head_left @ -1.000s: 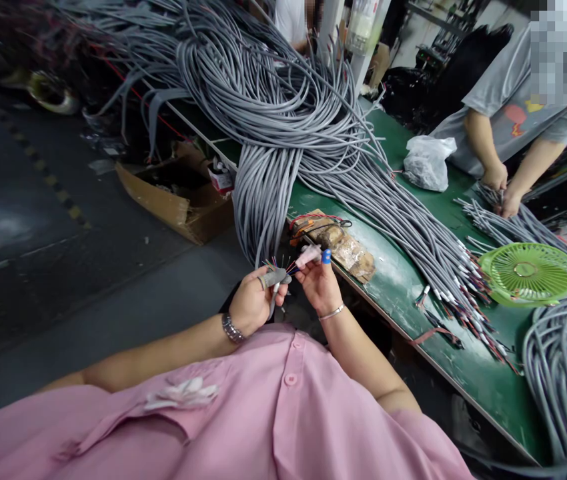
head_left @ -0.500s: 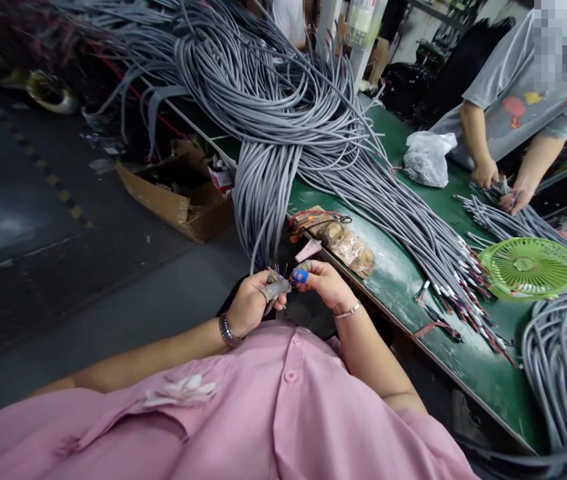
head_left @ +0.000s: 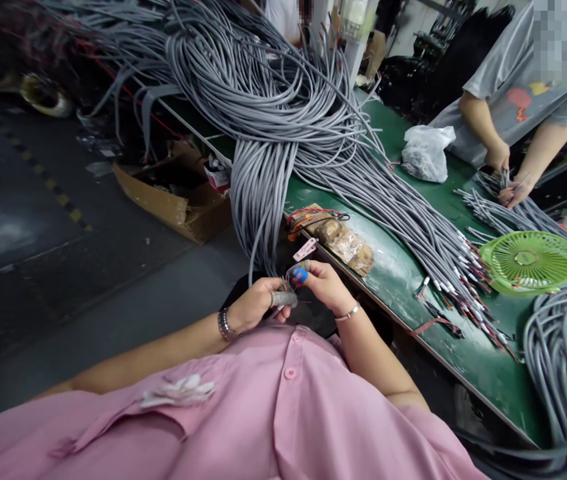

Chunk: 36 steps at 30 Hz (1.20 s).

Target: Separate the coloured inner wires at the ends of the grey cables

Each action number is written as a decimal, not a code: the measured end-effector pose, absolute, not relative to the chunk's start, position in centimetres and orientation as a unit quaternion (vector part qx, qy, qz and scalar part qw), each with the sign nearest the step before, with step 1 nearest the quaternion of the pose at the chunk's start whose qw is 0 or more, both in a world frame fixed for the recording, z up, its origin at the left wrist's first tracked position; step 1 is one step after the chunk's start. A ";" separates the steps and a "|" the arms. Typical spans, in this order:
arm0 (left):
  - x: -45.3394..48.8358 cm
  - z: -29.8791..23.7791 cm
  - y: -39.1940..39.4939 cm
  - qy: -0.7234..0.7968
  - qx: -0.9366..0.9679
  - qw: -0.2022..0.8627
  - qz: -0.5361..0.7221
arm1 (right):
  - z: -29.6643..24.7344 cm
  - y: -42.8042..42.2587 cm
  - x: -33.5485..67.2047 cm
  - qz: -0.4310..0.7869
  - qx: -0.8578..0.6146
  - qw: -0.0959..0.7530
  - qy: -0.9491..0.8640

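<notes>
Close in front of my pink shirt, my left hand [head_left: 255,303] is closed round the end of a grey cable [head_left: 278,310]. Thin coloured wires [head_left: 286,285] fan out of that end, between the two hands. Grey wrapping covers what looks like a fingertip of my left hand. My right hand [head_left: 324,285] pinches at the wires from the other side; its thumb has a blue wrap [head_left: 300,274], and a finger beside it is wrapped in grey. Exactly which strands sit between the right fingertips is too small to make out.
A thick bundle of grey cables [head_left: 263,193] hangs over the green table's edge [head_left: 463,373]. On the table are a taped wooden block [head_left: 346,247], a pink clip [head_left: 305,249], a green fan [head_left: 528,261] and a plastic bag [head_left: 427,153]. Across it, a co-worker's hands [head_left: 513,190] handle cables. A cardboard box [head_left: 173,207] stands left.
My left hand has turned slightly and moved a little right, and the wires between my hands now lie differently. The co-worker's hands have shifted slightly. The view has moved a little.
</notes>
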State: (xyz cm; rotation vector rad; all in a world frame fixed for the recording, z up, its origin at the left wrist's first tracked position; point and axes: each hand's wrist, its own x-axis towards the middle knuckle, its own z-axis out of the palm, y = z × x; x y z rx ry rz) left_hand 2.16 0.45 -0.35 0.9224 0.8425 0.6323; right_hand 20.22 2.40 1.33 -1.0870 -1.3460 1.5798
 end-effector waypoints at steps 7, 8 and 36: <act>2.3 1.4 1.0 0.398 0.339 0.700 0.486 | 0.2 3.6 21.1 0.676 -0.466 0.467 -0.327; 2.5 1.5 1.1 0.404 0.330 0.693 0.497 | 0.2 3.9 20.8 0.687 -0.459 0.465 -0.318; 3.2 0.3 1.4 0.424 0.305 0.674 0.523 | -0.8 4.3 17.8 0.709 -0.386 0.558 -0.192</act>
